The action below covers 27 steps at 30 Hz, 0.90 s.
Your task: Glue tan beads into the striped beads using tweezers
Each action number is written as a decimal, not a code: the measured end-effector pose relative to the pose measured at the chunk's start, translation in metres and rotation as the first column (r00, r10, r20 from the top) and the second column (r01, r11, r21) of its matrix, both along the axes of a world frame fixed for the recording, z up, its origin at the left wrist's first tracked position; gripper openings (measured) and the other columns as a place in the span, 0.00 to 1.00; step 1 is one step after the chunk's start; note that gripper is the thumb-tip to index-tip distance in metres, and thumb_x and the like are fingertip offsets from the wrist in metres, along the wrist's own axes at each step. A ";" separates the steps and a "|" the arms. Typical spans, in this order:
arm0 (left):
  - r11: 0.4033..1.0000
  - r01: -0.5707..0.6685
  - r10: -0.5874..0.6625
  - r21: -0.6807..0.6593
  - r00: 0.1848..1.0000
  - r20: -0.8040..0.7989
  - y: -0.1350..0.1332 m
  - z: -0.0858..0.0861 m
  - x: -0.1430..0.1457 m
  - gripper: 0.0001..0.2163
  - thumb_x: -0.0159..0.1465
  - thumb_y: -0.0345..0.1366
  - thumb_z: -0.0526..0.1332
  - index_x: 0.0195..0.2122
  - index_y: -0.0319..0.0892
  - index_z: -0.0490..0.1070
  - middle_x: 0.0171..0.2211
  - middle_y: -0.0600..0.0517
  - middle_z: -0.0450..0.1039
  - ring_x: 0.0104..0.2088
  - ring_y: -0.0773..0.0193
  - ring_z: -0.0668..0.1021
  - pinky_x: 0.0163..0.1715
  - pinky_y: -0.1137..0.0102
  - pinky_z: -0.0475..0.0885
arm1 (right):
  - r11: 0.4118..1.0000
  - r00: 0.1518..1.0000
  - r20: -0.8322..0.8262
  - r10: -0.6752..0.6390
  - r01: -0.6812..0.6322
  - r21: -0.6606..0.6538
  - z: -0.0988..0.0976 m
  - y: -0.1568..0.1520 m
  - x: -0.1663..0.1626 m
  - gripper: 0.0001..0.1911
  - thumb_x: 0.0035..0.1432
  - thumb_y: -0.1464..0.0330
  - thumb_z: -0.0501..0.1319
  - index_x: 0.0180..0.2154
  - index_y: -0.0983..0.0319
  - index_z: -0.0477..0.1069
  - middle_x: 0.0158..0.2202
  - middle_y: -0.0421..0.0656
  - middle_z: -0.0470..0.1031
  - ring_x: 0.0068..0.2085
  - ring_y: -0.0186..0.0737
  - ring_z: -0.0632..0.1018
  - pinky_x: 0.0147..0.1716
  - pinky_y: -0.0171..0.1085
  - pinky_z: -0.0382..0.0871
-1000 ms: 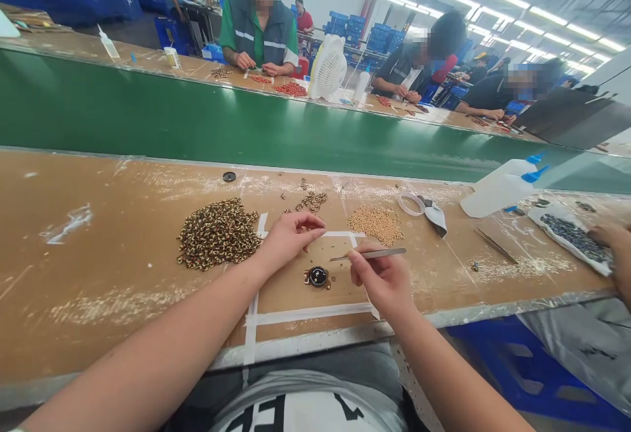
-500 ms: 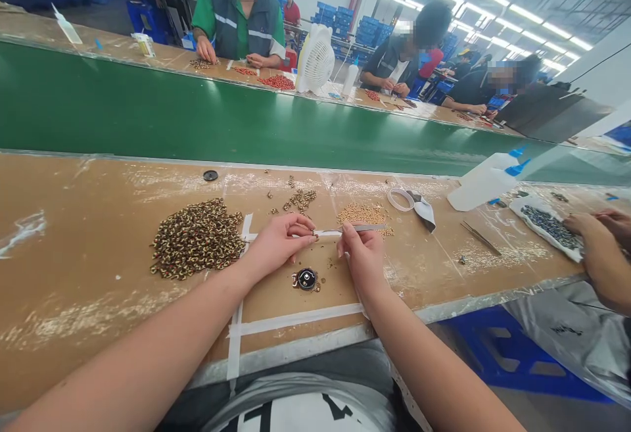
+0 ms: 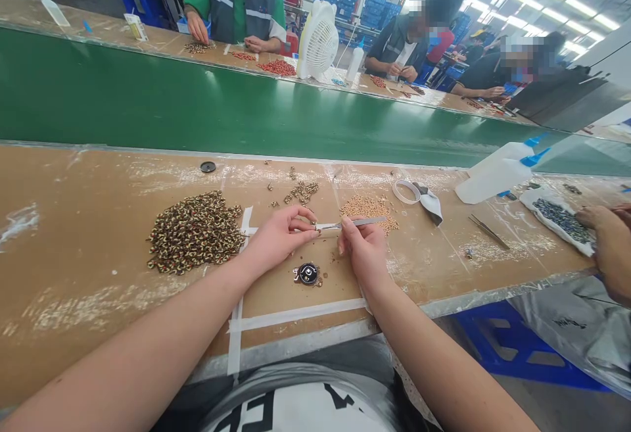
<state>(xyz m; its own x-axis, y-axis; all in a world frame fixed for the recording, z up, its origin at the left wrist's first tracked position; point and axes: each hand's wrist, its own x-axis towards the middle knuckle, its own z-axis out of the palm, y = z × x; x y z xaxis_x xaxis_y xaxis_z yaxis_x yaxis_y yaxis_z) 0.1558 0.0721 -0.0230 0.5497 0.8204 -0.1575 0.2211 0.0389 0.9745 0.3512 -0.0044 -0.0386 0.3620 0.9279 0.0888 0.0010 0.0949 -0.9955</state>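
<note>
Tweezers [image 3: 372,220] — pinched in right hand [image 3: 365,254], tip pointing 9 o'clock, since brought up to left hand [image 3: 279,236], fingers pinching apparent tiny piece [image 3: 319,232]; both hands seemingly engaged together — dark dish [image 3: 308,283] at 6 o'clock.

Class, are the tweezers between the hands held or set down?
Held: the right hand grips the tweezers, tips toward the left hand.
</note>
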 end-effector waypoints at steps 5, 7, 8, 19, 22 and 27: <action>1.000 0.009 -0.009 0.013 1.000 0.008 0.001 0.000 -0.001 0.12 0.64 0.39 0.72 0.46 0.46 0.76 0.38 0.50 0.87 0.21 0.69 0.72 0.20 0.73 0.65 | 1.000 1.000 0.017 0.008 -0.008 0.005 -0.001 0.000 0.001 0.24 0.64 0.49 0.70 0.30 0.60 0.70 0.16 0.36 0.69 0.18 0.33 0.69 0.22 0.33 0.63; 1.000 0.006 -0.007 0.018 1.000 0.018 0.001 0.001 -0.001 0.11 0.64 0.38 0.72 0.46 0.46 0.75 0.37 0.51 0.87 0.22 0.68 0.73 0.22 0.73 0.64 | 1.000 0.999 0.042 0.008 -0.009 0.011 -0.001 -0.001 0.001 0.23 0.65 0.49 0.70 0.30 0.60 0.71 0.16 0.36 0.69 0.19 0.33 0.69 0.22 0.33 0.63; 1.000 0.002 -0.003 0.018 1.000 0.023 0.000 0.001 -0.001 0.11 0.63 0.37 0.72 0.46 0.46 0.75 0.37 0.51 0.87 0.23 0.68 0.74 0.22 0.72 0.63 | 1.000 0.998 0.056 0.007 -0.008 0.013 -0.001 -0.001 0.001 0.23 0.65 0.49 0.70 0.30 0.60 0.72 0.16 0.36 0.69 0.19 0.34 0.69 0.22 0.33 0.64; 0.996 -0.049 0.049 0.077 0.999 0.001 -0.001 0.000 -0.001 0.10 0.63 0.36 0.72 0.40 0.48 0.70 0.34 0.54 0.87 0.32 0.61 0.83 0.31 0.69 0.68 | 1.000 0.997 0.081 0.011 -0.011 -0.005 -0.002 -0.001 -0.001 0.24 0.65 0.47 0.69 0.32 0.60 0.73 0.15 0.35 0.66 0.17 0.33 0.66 0.20 0.34 0.59; 0.995 -0.052 0.051 0.084 0.999 0.012 0.001 -0.002 -0.001 0.12 0.62 0.36 0.72 0.38 0.47 0.68 0.33 0.54 0.87 0.34 0.60 0.85 0.33 0.69 0.69 | 1.000 0.997 0.080 0.022 -0.022 -0.006 -0.002 0.000 -0.001 0.24 0.65 0.46 0.69 0.32 0.60 0.73 0.15 0.35 0.66 0.17 0.33 0.65 0.20 0.34 0.58; 0.998 -0.056 0.054 0.028 0.996 0.064 0.002 0.002 -0.001 0.16 0.60 0.37 0.73 0.36 0.47 0.63 0.35 0.53 0.87 0.32 0.62 0.84 0.30 0.72 0.69 | 1.000 0.998 0.059 0.025 -0.025 0.013 -0.003 0.000 0.000 0.24 0.65 0.46 0.70 0.32 0.60 0.73 0.15 0.35 0.66 0.17 0.33 0.65 0.21 0.35 0.57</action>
